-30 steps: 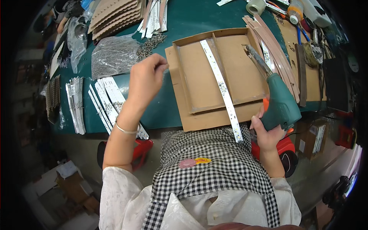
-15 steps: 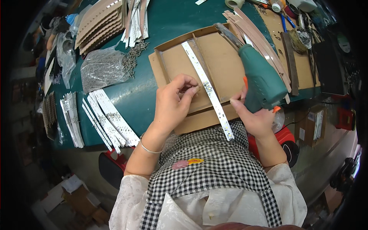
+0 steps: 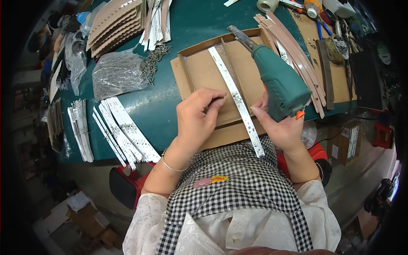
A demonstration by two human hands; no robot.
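A white LED strip board (image 3: 234, 93) with small components lies slantwise across a shallow cardboard tray (image 3: 197, 70), its near end passing over the tray's front edge. My left hand (image 3: 196, 114) is just left of the strip, thumb and index finger pinched together; whatever is between them is too small to name. To the strip's right, my right hand (image 3: 280, 129) grips a green pistol-shaped tool (image 3: 281, 78) by its handle. The tool's metal nose points up and left above the tray's far side. Its trigger area is mostly hidden.
Left are stacked white strips (image 3: 127, 129), a clear bag of small metal parts (image 3: 117, 76) with a loose pile (image 3: 155, 61), and stacked wavy-edged boards (image 3: 117, 27). Long pinkish strips (image 3: 297, 63) lie right of the tray. Tape (image 3: 267, 5) and hand tools sit far right.
The green tool has swung left over the tray with my right hand, whose thumb is closer to the strip. My left hand stays pinched, almost in place. The whole view has shifted slightly.
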